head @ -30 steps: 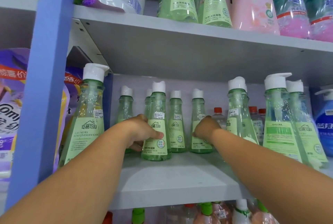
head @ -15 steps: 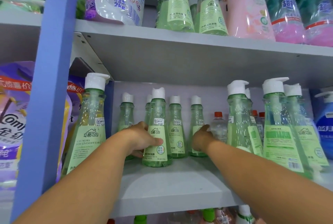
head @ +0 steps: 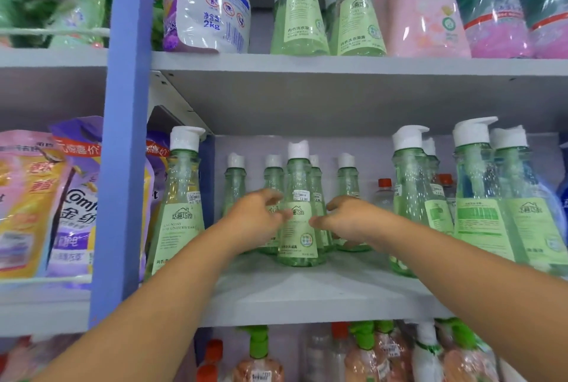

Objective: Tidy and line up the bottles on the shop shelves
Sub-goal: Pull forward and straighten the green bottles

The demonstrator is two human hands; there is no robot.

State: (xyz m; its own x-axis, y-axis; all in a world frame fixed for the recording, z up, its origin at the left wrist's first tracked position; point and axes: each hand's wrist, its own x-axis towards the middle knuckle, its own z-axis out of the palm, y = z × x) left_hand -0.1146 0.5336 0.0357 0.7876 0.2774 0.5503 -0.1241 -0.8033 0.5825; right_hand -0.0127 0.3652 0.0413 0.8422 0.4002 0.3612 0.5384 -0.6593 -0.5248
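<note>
A small clear green plastic bottle with a white cap, filled with pale green liquid, is seen upright on the grey middle shelf, ahead of a back row of like bottles. It is flanked by the left hand and right hand; both are blurred, fingers loosely curled beside its label, and whether it is touched cannot be told. Taller pump-topped green bottles are ranged at either side. Bare shelf is left before the front edge.
</note>
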